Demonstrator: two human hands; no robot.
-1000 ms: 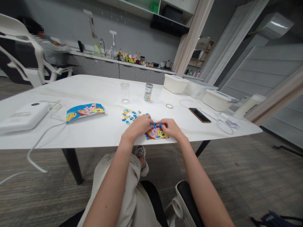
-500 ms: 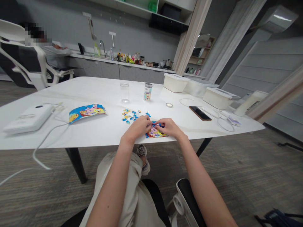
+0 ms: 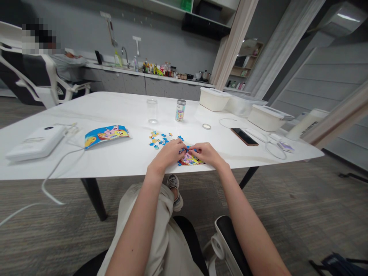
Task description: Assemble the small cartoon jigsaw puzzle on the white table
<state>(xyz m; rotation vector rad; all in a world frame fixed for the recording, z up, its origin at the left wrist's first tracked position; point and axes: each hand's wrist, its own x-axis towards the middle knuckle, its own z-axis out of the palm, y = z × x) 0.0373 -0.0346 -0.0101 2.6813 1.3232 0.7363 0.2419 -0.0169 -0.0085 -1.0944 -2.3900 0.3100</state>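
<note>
A partly joined jigsaw puzzle, with pink, yellow and red cartoon figures, lies near the table's front edge. My left hand is closed at its upper left side, fingertips pinched on a small blue puzzle piece. From the right, my right hand meets it with thumb and index finger pressed at the same piece; the fingers cover most of it. Loose puzzle pieces, mostly blue and yellow, are scattered just beyond my left hand. A curved picture sheet with a similar cartoon scene lies to the left.
Behind the pieces stand a clear open jar and a printed tin, with a ring-shaped lid nearby. A phone, cables and lidded boxes occupy the right. A white device sits left. A person sits far left.
The view has shifted very slightly. Both hands stay at the puzzle's upper edge, with only tiny finger movement.
</note>
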